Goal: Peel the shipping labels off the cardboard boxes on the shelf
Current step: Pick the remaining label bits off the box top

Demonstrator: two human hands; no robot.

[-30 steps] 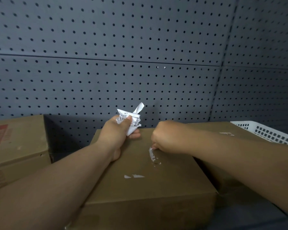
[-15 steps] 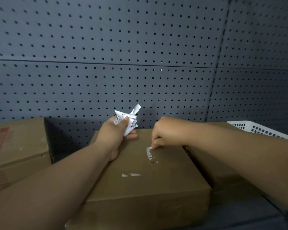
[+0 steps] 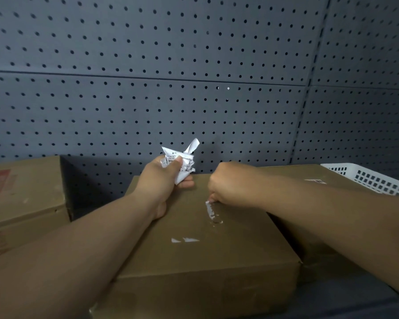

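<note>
A brown cardboard box [image 3: 189,256] lies in front of me on the shelf. My left hand [image 3: 161,180] rests on its far edge and grips a crumpled wad of white peeled label [image 3: 180,163]. My right hand [image 3: 230,186] is curled over the box top, its fingertips pinching the upper end of a thin white label remnant [image 3: 210,209]. Two small white scraps [image 3: 184,240] stay stuck nearer to me on the box top.
A second cardboard box [image 3: 25,192] with red print stands at the left. Another box [image 3: 309,178] with a small barcode sticker [image 3: 315,181] sits behind my right arm. A white plastic basket [image 3: 373,180] is at the far right. Grey pegboard [image 3: 194,77] forms the back wall.
My right hand's fingertips stay on the top of the label strip, shifting only slightly. The left hand keeps holding the wad in the same place.
</note>
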